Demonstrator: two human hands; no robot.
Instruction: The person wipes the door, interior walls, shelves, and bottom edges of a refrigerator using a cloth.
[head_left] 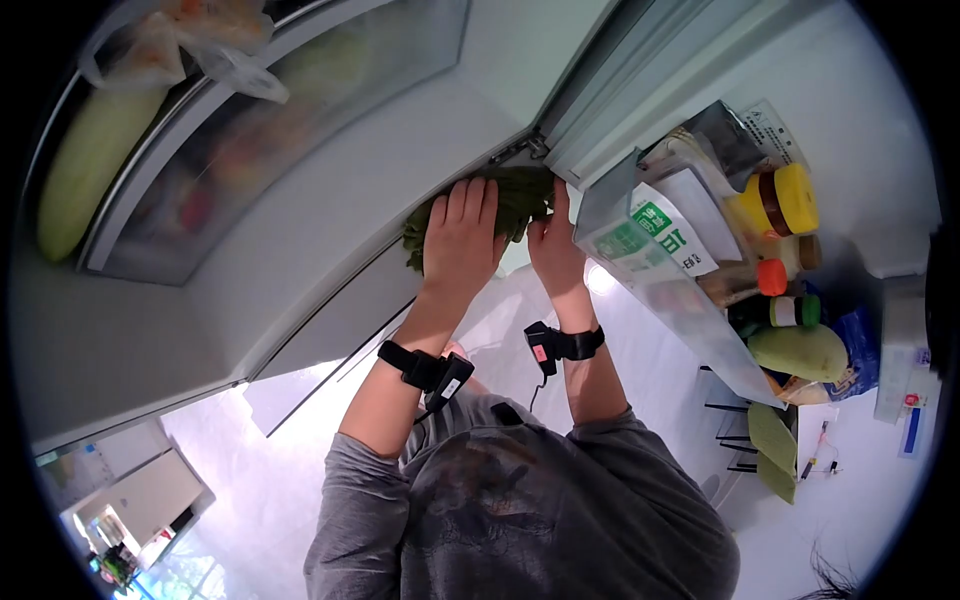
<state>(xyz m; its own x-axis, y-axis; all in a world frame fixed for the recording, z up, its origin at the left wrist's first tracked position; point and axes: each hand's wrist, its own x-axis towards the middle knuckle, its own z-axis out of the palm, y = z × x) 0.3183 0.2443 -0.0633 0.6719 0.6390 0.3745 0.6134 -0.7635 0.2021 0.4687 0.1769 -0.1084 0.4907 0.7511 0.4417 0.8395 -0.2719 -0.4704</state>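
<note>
A dark green cloth lies bunched over the lower front edge of an open fridge, close to the door hinge. My left hand rests flat on the cloth, its fingers straight and pressing down from above. Beside it, my right hand is at the cloth's right end. Its index finger points up along the hinge side, while the other fingers curl in at the cloth's edge. Under my hands, part of the cloth is hidden.
On the right, the door shelf carries packets, a yellow-lidded jar and a red-capped bottle. A clear drawer sits inside the fridge, with a long pale green vegetable at upper left. A green chair stands beyond the door.
</note>
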